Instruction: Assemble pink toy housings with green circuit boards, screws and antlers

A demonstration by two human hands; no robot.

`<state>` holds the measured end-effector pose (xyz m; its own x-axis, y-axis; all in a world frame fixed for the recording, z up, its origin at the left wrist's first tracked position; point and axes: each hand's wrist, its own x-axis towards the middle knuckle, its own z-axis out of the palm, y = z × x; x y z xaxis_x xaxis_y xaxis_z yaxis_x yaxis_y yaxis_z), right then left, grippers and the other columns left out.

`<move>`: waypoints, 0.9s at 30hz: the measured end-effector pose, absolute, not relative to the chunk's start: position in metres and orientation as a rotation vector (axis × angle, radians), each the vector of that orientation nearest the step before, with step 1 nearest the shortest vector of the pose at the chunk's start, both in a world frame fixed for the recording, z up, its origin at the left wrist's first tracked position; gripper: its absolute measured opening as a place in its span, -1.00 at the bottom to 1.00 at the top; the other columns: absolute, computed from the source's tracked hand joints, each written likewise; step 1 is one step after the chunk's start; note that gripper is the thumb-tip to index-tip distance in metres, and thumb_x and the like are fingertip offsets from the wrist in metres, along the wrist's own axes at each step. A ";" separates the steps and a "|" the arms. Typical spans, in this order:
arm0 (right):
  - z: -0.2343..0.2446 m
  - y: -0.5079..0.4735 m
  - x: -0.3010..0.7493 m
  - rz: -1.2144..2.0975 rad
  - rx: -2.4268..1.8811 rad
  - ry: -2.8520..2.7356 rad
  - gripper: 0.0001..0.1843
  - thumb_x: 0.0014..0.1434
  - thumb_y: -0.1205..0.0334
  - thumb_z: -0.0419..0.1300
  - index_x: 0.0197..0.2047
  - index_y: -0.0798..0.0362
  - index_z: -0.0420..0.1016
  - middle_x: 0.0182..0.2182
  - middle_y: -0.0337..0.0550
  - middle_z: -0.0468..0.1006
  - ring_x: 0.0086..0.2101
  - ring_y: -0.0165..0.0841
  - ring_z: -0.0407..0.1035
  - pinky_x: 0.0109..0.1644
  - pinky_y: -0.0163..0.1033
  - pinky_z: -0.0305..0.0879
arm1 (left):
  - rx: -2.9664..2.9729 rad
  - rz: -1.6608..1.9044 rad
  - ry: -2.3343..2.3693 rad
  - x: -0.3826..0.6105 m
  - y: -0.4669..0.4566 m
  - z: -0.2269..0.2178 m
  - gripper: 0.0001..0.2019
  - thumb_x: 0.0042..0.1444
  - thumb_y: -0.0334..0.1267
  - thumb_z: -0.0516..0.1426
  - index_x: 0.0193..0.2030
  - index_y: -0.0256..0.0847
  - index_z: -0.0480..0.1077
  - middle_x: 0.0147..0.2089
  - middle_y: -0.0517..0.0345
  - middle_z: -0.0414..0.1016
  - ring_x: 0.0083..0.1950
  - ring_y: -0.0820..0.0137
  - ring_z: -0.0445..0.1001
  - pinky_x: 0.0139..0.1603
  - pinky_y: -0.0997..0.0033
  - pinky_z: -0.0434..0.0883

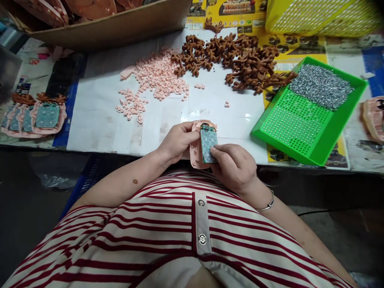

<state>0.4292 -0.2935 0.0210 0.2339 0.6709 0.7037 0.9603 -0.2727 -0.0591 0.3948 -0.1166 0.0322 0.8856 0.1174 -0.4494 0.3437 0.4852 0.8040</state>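
Observation:
My left hand [177, 141] grips a pink plastic shell [195, 151] at the table's near edge. A small green circuit board [209, 143] lies in the shell. My right hand [234, 166] presses its fingertips on the board's lower right side. Both hands sit close together just above the front edge of the white table sheet [99, 120]. Much of the shell is hidden by my fingers.
A pile of small pink pieces [157, 78] and a heap of brown plastic parts [240, 60] lie further back. A green perforated tray [300, 124] with metal springs [321, 86] stands right. Assembled shells [45, 116] rest left. A cardboard box [114, 24] and yellow basket [318, 16] stand behind.

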 end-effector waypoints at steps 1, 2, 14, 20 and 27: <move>0.021 -0.293 0.429 -0.780 -2.025 -1.486 -0.84 0.23 0.43 0.20 -0.11 0.10 0.41 -0.37 -0.06 0.60 -0.38 -0.32 0.40 -0.30 -0.23 0.41 | 1.063 -0.142 0.479 0.395 -0.117 0.032 -0.75 -0.08 -0.42 0.25 -0.21 -0.22 0.63 -0.30 0.20 0.63 -0.31 0.47 0.53 -0.23 0.49 0.45; 0.021 -0.293 0.429 -0.781 -2.028 -1.484 -0.85 0.23 0.43 0.20 -0.11 0.10 0.41 -0.37 -0.07 0.60 -0.38 -0.33 0.40 -0.30 -0.23 0.40 | 1.061 -0.140 0.478 0.395 -0.117 0.032 -0.74 -0.08 -0.42 0.25 -0.21 -0.22 0.63 -0.30 0.21 0.63 -0.32 0.48 0.53 -0.24 0.49 0.45; 0.017 -0.293 0.434 -0.769 -1.948 -1.482 -0.80 0.19 0.44 0.21 -0.11 0.07 0.44 -0.34 -0.07 0.61 -0.36 -0.32 0.44 -0.29 -0.23 0.45 | 1.017 -0.159 0.524 0.395 -0.113 0.031 -0.79 -0.06 -0.33 0.31 -0.23 -0.25 0.61 -0.31 0.15 0.63 -0.31 0.43 0.55 -0.21 0.43 0.46; 0.016 -0.293 0.432 -0.716 -1.968 -1.408 -0.90 0.27 0.33 0.17 -0.13 0.05 0.44 -0.34 -0.09 0.58 -0.34 -0.34 0.44 -0.29 -0.25 0.44 | 1.035 -0.165 0.528 0.395 -0.114 0.034 -0.78 -0.07 -0.37 0.29 -0.21 -0.25 0.61 -0.31 0.17 0.62 -0.32 0.44 0.53 -0.19 0.44 0.45; 0.015 -0.292 0.431 -0.776 -1.975 -1.445 -0.89 0.24 0.37 0.21 -0.14 0.09 0.43 -0.36 -0.07 0.59 -0.36 -0.32 0.41 -0.29 -0.24 0.43 | 1.054 -0.154 0.510 0.395 -0.115 0.031 -0.78 -0.08 -0.34 0.29 -0.22 -0.24 0.62 -0.32 0.19 0.62 -0.33 0.45 0.53 -0.22 0.45 0.46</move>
